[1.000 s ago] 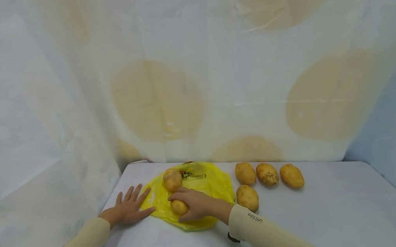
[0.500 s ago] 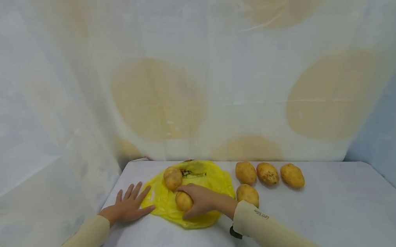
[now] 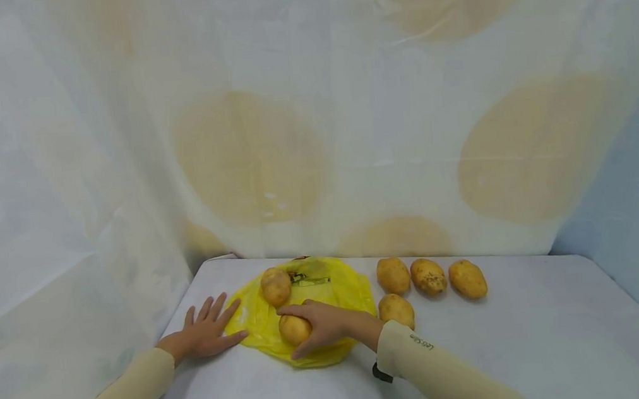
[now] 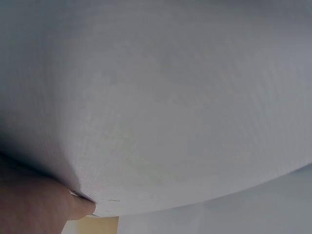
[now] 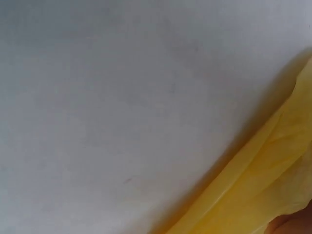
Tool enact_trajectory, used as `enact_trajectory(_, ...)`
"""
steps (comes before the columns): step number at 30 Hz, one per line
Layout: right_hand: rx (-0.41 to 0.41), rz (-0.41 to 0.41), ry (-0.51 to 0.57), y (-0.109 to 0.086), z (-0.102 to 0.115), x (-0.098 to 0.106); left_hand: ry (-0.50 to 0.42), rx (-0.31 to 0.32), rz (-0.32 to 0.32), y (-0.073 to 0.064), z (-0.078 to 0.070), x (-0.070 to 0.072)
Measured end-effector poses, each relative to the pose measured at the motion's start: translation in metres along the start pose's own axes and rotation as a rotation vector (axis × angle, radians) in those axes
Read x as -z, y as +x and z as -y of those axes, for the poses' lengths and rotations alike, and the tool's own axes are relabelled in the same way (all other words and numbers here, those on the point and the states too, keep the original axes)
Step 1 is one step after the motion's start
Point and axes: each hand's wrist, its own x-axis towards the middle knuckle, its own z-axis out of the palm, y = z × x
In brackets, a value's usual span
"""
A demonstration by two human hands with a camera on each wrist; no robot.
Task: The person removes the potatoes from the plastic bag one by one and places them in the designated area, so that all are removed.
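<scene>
A yellow plastic bag (image 3: pixel 350 285) lies flattened on the white table, with printing near its far side. On top of it my right hand (image 3: pixel 327 324) grips a potato (image 3: pixel 293 331) from the right, thumb on the near side and fingers over the far side. Just beyond sits a second potato (image 3: pixel 276 287), also on the bag. My left hand (image 3: pixel 207 333) rests palm down with fingers spread, its fingertips at the bag's left edge. Only part of that hand (image 4: pixel 36 207) appears in the left wrist view. Folds of the bag (image 5: pixel 258 180) fill the lower right corner of the right wrist view.
Right of the bag, three potatoes stand in a row: a left one (image 3: pixel 393 275), a middle one (image 3: pixel 428 276) and a right one (image 3: pixel 468 279). Another potato (image 3: pixel 396 309) lies nearer, partly behind the right forearm. A spotted curtain (image 3: pixel 397 173) hangs behind the table (image 3: pixel 536 332).
The right hand and its potato have shifted slightly to the right on the bag. The left hand and the other potatoes have stayed in place.
</scene>
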Motion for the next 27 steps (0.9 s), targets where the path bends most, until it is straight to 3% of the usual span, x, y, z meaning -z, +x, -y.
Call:
enact_trajectory(6, -0.07, -0.001, 0.016, -0.0018, 0.0024, -0.0041, -0.018, -0.005, 0.033, -0.0069, -0.0061, 0.0081)
enact_trajectory(11, -0.11, 0.004, 0.107, -0.0043, 0.0005, -0.0059, -0.01, -0.005, 0.031, -0.0081, -0.0038, 0.0077)
enact_trajectory(18, -0.113, -0.008, 0.121, -0.0056, -0.0003, -0.0046, 0.013, -0.009, -0.023, -0.0028, 0.0018, 0.004)
enact_trajectory(27, -0.078, 0.016, 0.138, -0.005, 0.0001, -0.0012, -0.008, -0.018, 0.015, -0.0045, -0.0027, 0.0081)
